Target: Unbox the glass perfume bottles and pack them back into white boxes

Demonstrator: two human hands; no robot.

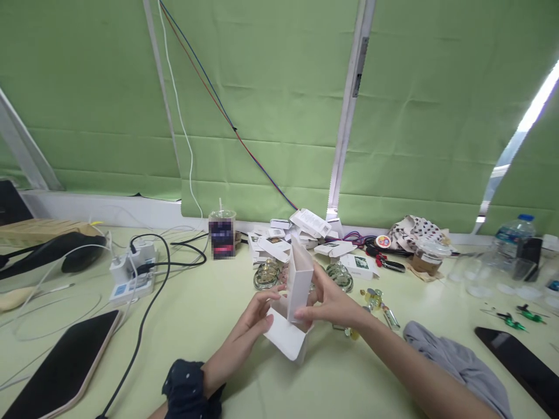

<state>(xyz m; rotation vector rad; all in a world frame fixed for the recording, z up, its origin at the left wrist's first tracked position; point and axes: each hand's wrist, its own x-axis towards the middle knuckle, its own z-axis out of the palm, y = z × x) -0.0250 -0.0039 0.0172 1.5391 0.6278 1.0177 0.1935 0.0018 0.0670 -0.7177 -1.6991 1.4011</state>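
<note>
A small white cardboard box (285, 338) with its flap raised is gripped between the thumb and fingers of my left hand (250, 322). My right hand (332, 304) pinches a folded white card insert (300, 285), which stands upright with its lower end at the box's opening. How deep the insert sits in the box I cannot tell. Just behind my hands lie clusters of shiny ring-like pieces (267, 274), partly hidden. Beside my right wrist are several small yellowish and metallic pieces (373, 299).
White boxes (310, 223) are piled at the back. A drink cup (222, 235) and a power strip (133, 279) with cables stand left, near a tablet (65, 364). On the right lie a grey cloth (454, 361), a phone (519, 364), clear cups and a water bottle (515, 233).
</note>
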